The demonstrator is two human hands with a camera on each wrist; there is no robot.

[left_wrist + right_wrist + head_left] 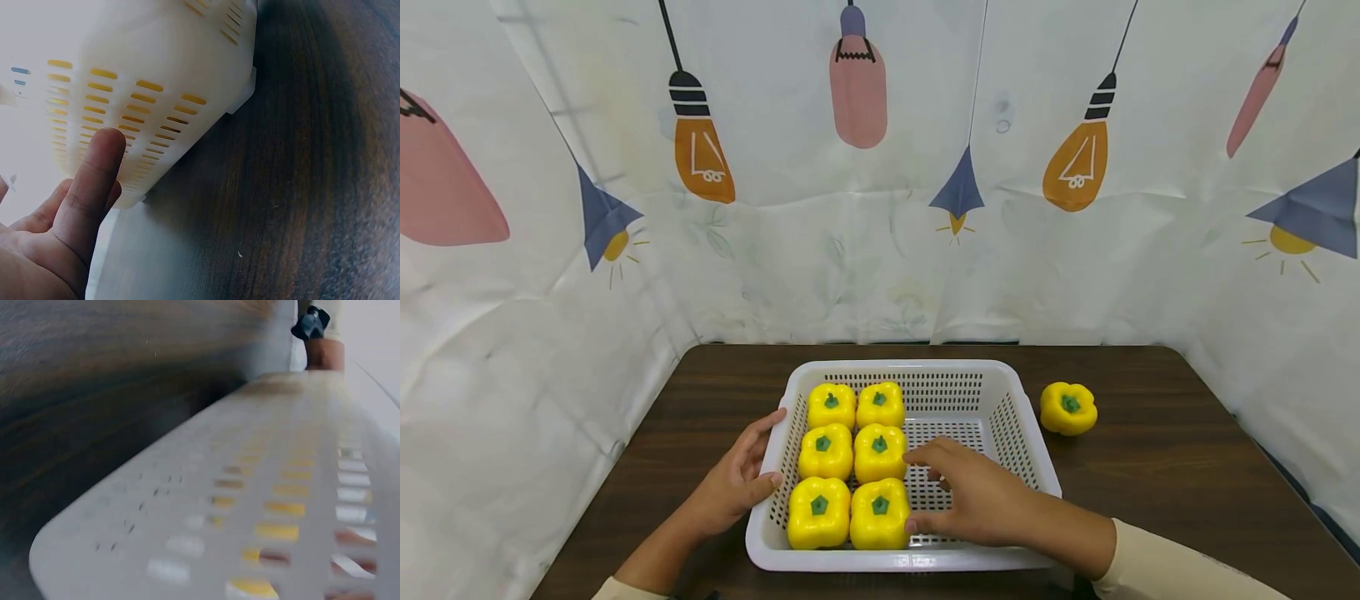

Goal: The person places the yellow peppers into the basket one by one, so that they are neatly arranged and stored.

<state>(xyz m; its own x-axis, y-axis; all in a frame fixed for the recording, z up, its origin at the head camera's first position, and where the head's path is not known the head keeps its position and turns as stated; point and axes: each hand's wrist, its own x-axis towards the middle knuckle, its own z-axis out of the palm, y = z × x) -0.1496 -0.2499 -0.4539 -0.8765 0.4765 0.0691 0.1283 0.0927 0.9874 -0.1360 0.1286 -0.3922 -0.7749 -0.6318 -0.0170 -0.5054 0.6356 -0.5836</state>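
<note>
Two columns of three yellow bell peppers with green stems fill the left half of a white slotted basket (820, 560); one front pepper (880, 512) lies beside my right hand (988, 500). That hand reaches in over the front right rim, fingers spread, thumb at this pepper and fingertips by the middle pepper (880, 452). My left hand (730, 487) rests against the basket's left side, thumb and fingers extended. In the left wrist view, the left thumb (94, 181) points up at the slotted wall (169, 50). The right wrist view shows the basket wall (119, 506), largely hiding the right hand.
Another yellow bell pepper (1067, 408) sits on the dark wooden table (1165, 467), right of the basket. A white cloth (895, 267) printed with lamps and bulbs hangs behind and along both sides of the table.
</note>
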